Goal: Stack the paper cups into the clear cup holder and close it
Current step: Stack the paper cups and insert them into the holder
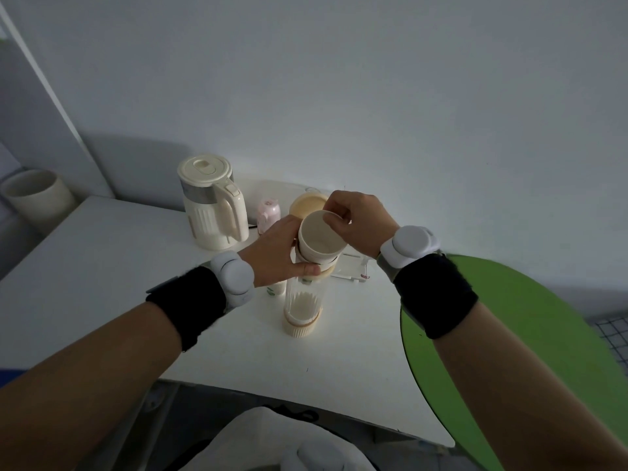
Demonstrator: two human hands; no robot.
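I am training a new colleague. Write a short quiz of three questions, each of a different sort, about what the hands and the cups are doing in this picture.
1. True or false: the lid is already on the clear cup holder.
2. Which hand pinches the rim of the top paper cup? A) left hand B) right hand C) neither
3. Fill in: the kettle stands to the ___ of the holder, as the person sees it.

Key
1. False: it lies on the table behind the cups.
2. B: the right hand pinches the rim; the left hand steadies the stack.
3. left
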